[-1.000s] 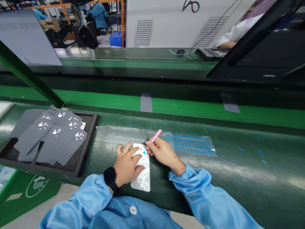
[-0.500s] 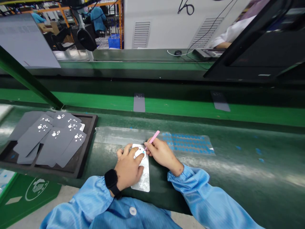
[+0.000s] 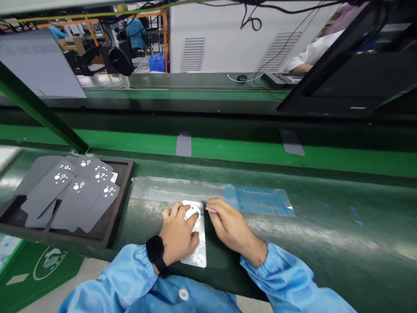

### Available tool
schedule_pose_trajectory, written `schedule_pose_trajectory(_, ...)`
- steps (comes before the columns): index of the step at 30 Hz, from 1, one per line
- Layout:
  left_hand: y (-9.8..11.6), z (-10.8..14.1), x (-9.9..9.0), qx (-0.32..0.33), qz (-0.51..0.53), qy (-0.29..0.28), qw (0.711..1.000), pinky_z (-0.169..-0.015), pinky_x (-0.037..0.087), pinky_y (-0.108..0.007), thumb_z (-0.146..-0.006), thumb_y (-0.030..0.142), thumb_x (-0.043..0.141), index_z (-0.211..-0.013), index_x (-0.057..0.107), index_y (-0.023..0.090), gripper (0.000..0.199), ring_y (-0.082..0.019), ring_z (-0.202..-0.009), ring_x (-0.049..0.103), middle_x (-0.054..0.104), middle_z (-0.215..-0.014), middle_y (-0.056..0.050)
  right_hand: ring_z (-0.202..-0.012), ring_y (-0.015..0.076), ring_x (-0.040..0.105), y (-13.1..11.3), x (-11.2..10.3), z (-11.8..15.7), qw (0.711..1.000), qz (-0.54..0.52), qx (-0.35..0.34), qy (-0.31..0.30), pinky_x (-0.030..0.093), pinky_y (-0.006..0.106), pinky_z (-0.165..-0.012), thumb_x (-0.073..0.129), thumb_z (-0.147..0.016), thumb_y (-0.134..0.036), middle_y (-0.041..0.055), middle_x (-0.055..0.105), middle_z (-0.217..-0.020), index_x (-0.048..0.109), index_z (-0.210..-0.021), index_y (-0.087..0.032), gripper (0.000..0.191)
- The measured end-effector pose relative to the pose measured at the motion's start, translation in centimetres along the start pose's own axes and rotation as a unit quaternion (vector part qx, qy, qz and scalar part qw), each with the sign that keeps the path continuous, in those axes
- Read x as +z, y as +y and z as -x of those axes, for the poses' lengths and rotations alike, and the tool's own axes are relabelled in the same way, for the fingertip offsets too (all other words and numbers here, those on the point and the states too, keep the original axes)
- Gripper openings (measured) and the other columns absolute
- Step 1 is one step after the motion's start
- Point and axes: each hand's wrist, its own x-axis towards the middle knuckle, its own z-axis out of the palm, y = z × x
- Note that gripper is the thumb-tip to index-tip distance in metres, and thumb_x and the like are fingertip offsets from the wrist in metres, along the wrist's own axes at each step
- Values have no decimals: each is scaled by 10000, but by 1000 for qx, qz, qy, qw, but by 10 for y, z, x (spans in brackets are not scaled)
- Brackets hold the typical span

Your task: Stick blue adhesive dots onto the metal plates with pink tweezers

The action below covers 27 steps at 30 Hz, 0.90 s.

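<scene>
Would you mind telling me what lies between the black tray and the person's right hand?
In the head view, the left hand rests on the silvery plate between them, with a clear film strip beyond.

Panel (image 3: pixel 197 254): silvery white, mottled shine
Small tab on panel (image 3: pixel 197 212): bright blue
Tool end (image 3: pixel 212 211): pink
Clear sheet (image 3: pixel 257 201): see-through, rows of blue dots
Surface (image 3: pixel 361 265): dark green, pale glossy streaks
Flecks on surface (image 3: pixel 359 223): blue
Tray (image 3: pixel 121 208): blackish brown
Cards in tray (image 3: pixel 76 208): plain grey, white circles and dots near one end
Belt (image 3: pixel 234 149): bright green, dark along far side
Cards on belt (image 3: pixel 184 147): grey
Sleeves (image 3: pixel 280 271): light blue, satiny
Button (image 3: pixel 183 294): white
Watch (image 3: pixel 155 248): black
Bin (image 3: pixel 68 261): green, white ringed emblem
Crate (image 3: pixel 157 63): blue
Rack (image 3: pixel 166 43): orange
Wall (image 3: pixel 224 43): white, slatted vents
</scene>
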Motion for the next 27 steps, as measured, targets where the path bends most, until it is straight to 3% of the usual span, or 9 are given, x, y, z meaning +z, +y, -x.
schedule_pose_trajectory(3,-2,1,3,1,4,4,1000,-870,355,-528,-809,307,593,-1181,593,263,374,-340,-1181,400,532,-1287,-115,-781,182,632,-1,5,9,991,80,-35,-98,535,290,-721,400,-837,-95,75,643,-886,649,-930,-212,290)
schedule_pose_trajectory(6,-3,2,6,5,9,10,1000,-857,367,-525,-826,311,603,-1171,600,254,350,-339,-1172,408,530,-1296,-118,-743,177,641,-1,12,12,978,150,-29,-139,534,269,-682,446,-840,-96,72,650,-880,676,-966,-211,286)
schedule_pose_trajectory(11,-4,3,10,8,10,20,1000,-864,373,-532,-833,332,625,-1104,634,238,288,-334,-1167,416,539,-1290,-116,-736,175,666,-2,18,12,970,197,-27,-140,541,262,-661,480,-837,-81,79,671,-948,654,-1105,-207,344)
schedule_pose_trajectory(17,-4,4,10,8,5,15,1000,-848,376,-532,-842,344,624,-1069,629,226,256,-329,-1166,420,540,-1298,-114,-701,176,671,-5,20,16,960,240,-13,-145,544,271,-630,487,-834,-83,85,670,-985,651,-1100,-215,340)
schedule_pose_trajectory(23,-3,1,9,7,3,12,1000,-860,375,-531,-835,348,634,-1065,631,224,261,-332,-1175,403,528,-1302,-113,-735,175,670,-6,23,17,964,223,8,-142,536,273,-661,471,-841,-85,87,658,-1027,629,-1135,-217,360)
schedule_pose_trajectory(27,-1,11,5,-24,4,17,1000,-892,360,-531,-801,386,671,-1074,608,221,326,-339,-1216,363,499,-1312,-122,-841,191,654,-7,20,12,974,157,70,-149,517,291,-740,473,-832,-108,76,649,-1025,628,-1051,-213,289)
